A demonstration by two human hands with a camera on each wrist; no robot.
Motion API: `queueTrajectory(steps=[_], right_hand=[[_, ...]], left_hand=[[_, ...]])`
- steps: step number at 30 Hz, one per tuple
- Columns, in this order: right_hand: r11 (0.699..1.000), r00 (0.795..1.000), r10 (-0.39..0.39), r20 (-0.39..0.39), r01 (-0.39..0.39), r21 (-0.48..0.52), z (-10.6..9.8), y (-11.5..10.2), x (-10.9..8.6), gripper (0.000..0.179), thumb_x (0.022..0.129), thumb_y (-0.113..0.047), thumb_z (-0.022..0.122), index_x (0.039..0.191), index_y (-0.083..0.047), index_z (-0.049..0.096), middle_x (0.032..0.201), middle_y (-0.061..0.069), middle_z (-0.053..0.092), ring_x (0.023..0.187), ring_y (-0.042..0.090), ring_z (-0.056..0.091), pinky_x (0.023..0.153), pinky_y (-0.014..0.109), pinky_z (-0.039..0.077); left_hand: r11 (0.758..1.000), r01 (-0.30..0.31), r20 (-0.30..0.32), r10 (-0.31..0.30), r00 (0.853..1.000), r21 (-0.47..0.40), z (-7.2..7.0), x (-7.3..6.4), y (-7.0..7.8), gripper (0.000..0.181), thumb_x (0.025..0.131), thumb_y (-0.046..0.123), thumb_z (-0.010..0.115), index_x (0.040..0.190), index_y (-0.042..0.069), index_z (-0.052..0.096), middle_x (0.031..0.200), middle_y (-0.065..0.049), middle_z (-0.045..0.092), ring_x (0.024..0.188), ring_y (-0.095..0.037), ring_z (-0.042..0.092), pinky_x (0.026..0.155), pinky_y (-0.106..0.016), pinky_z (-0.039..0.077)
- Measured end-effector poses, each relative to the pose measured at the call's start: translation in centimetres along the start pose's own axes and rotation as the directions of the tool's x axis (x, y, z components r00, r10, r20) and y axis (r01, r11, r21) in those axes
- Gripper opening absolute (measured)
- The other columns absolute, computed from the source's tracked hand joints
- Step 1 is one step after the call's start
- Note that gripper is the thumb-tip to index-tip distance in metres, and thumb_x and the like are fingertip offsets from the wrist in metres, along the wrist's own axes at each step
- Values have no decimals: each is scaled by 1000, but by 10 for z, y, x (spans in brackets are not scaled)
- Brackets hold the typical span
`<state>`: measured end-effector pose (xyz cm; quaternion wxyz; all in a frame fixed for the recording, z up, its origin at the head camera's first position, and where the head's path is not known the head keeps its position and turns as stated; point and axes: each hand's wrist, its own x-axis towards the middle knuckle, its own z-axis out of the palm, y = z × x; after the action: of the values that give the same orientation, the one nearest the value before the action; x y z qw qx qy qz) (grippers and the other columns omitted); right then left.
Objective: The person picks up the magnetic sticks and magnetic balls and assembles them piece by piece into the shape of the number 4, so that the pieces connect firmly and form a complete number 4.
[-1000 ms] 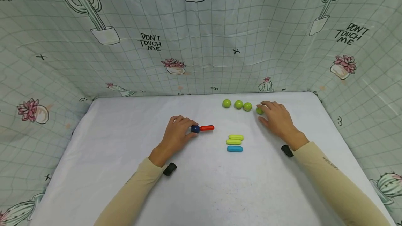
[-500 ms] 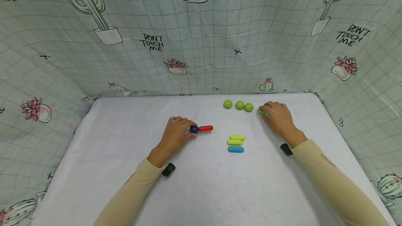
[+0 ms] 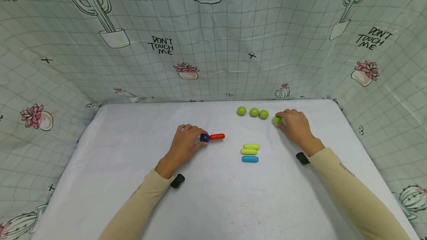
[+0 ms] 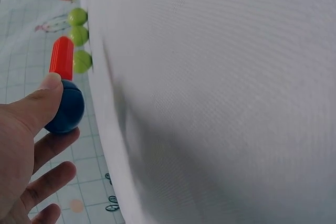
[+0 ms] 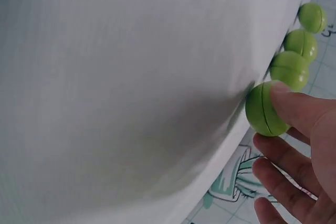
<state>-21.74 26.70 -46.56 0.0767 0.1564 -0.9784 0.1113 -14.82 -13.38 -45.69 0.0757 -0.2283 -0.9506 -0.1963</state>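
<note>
My left hand pinches a dark blue ball between thumb and fingers. A short red ribbed stick juts from that ball, pointing right in the head view. On the far right, my right hand holds a green ball with its thumb on top; a seam line runs round the ball. The other fingers of that hand spread below the ball in the right wrist view. To the left of the held ball stand three more green balls, a lone one and a close pair.
Between the hands lie two yellow-green sticks side by side and a blue stick just nearer. A white cloth covers the table. Behind its far edge hangs a grid-patterned curtain with cactus drawings.
The thumb and fingers of my right hand have closed on the rightmost green ball, which has shifted slightly nearer. My left hand has kept its grip on the blue ball, drifting slightly left.
</note>
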Motion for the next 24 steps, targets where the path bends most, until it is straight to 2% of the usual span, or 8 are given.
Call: queueTrajectory(steps=[5, 10, 18, 24], right_hand=[[999, 1000, -30, -7, 30, 14, -2, -15, -5, 35, 89, -7, 85, 121, 2, 75, 109, 21, 75, 102, 42, 67, 92, 59, 51], [995, 995, -91, -27, 92, 30, -3, -36, -6, 36, 87, -8, 87, 120, 1, 75, 108, 18, 76, 101, 39, 68, 92, 57, 52], [978, 981, -190, -49, 193, 74, 2, -73, -10, 36, 84, -11, 90, 117, -3, 77, 106, 11, 76, 101, 34, 69, 91, 53, 54], [956, 962, -271, -45, 274, 103, 7, -96, -8, 35, 83, -10, 91, 115, -6, 78, 105, 7, 77, 99, 30, 71, 90, 49, 56]], left_hand=[[1000, 5, 1, -5, 1000, -4, 0, -2, -1, 34, 90, 25, 86, 120, 15, 76, 112, -2, 76, 110, -27, 64, 110, -52, 41], [1000, -2, -17, 2, 1000, 1, -1, -3, -2, 34, 89, 24, 87, 119, 15, 76, 111, -2, 77, 109, -27, 64, 109, -52, 42], [1000, -1, -19, 1, 1000, -1, 0, -2, -3, 33, 89, 23, 87, 119, 14, 77, 112, -2, 77, 110, -27, 64, 109, -51, 42], [1000, -10, -28, 10, 1000, -8, 0, -1, -2, 34, 89, 23, 87, 119, 14, 77, 111, -2, 77, 109, -27, 64, 108, -52, 42]])
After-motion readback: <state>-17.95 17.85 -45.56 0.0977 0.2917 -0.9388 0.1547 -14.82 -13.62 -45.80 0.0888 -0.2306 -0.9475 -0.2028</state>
